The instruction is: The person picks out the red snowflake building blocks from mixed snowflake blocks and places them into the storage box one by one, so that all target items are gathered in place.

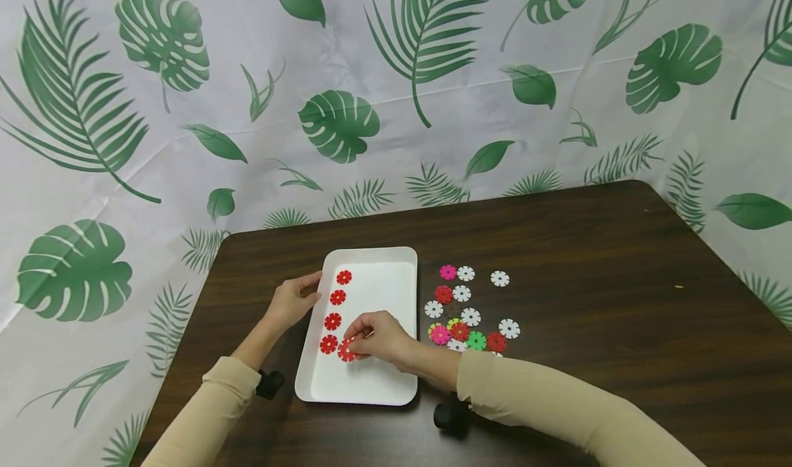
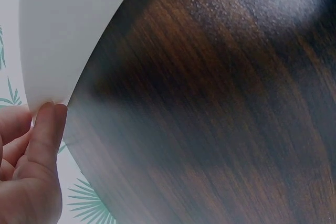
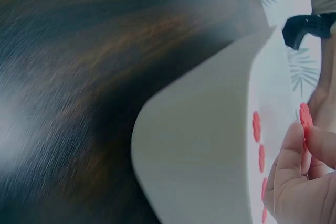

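In the head view, a white tray (image 1: 377, 288) lies on a dark wood-grain desk (image 1: 588, 281). Four red discs (image 1: 332, 321), notched round their edges, form a column along the tray's left side, on its floor. The left hand (image 1: 293, 302) is at the tray's left rim, near the far corner, thumb and fingers gripping it. The right hand (image 1: 380, 340) reaches over the tray and pinches another red disc (image 1: 348, 351) by its edge, just right of the lowest one in the column.

To the right of the tray, loose discs lie on the desk, some overlapping: white (image 1: 500, 278), pink (image 1: 447, 272), red (image 1: 496, 342), green (image 1: 476, 340), brown (image 1: 454, 309) and some yellow-green. A white cloth (image 1: 458, 133) printed with green leaves hangs behind the desk. Both sleeves (image 1: 532, 388) are beige, and a dark device sits at each wrist.

In the left wrist view, the left hand's thumb and fingers close on the tray's rim, with the wood grain spreading off to the right.

In the right wrist view, the right hand holds the red disc edge-on between thumb and fingers; it seems raised off the tray floor, though the low angle makes this hard to judge. The column of red discs shows just beyond the tray's near wall.
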Demonstrator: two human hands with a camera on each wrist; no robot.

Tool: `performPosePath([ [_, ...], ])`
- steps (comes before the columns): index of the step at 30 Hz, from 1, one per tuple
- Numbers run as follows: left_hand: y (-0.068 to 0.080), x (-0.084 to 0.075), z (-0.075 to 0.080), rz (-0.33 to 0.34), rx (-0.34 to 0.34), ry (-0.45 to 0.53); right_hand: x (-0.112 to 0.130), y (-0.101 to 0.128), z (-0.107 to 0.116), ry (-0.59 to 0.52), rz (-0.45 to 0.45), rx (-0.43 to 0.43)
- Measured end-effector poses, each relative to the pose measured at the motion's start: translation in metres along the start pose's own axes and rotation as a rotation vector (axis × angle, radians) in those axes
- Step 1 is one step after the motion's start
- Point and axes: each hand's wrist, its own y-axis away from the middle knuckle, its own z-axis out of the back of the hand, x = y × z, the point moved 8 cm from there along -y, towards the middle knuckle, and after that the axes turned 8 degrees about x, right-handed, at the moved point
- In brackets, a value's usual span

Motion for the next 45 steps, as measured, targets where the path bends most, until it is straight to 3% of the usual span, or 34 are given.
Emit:
performPosePath([
  [5,0.0,0.0,0.001,-0.01,0.0,0.011,-0.005,-0.008,-0.013,-0.003,-0.015,-0.019],
  [23,-0.001,0.0,0.001,-0.016,0.003,0.022,-0.016,-0.03,-0.039,0.157,-0.038,-0.04],
  [38,-0.001,0.0,0.002,-0.017,0.002,0.013,-0.009,-0.034,-0.046,0.448,-0.002,-0.016],
  [45,0.002,-0.004,0.004,-0.053,-0.011,0.027,-0.008,-0.035,-0.048,0.503,0.015,-0.018],
])
